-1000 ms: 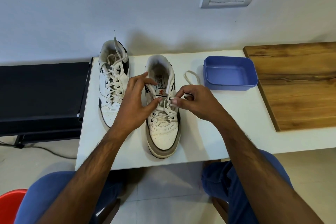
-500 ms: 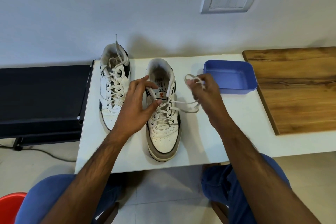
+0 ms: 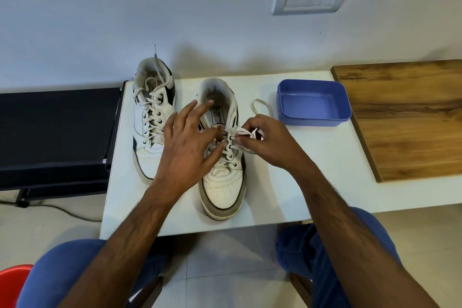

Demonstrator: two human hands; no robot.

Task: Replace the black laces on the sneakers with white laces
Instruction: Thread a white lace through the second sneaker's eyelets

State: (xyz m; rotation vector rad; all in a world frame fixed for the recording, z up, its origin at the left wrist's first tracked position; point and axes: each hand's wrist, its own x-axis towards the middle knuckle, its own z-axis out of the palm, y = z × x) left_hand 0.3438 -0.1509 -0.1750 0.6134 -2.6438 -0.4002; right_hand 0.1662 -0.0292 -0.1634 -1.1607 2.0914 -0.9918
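Your right hand [image 3: 265, 142] pinches white lace [image 3: 243, 132] beside upper eyelets of right sneaker [image 3: 222, 150] on worktop [image 3: 312, 177]; left hand [image 3: 187, 147], fingers spread, steadies tongue. Lace limp, light: pinch near stiff tip when threading.

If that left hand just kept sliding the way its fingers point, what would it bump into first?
Probably the padded collar of the right sneaker: the left hand points up and right across the tongue toward it, though depth is hard to judge.
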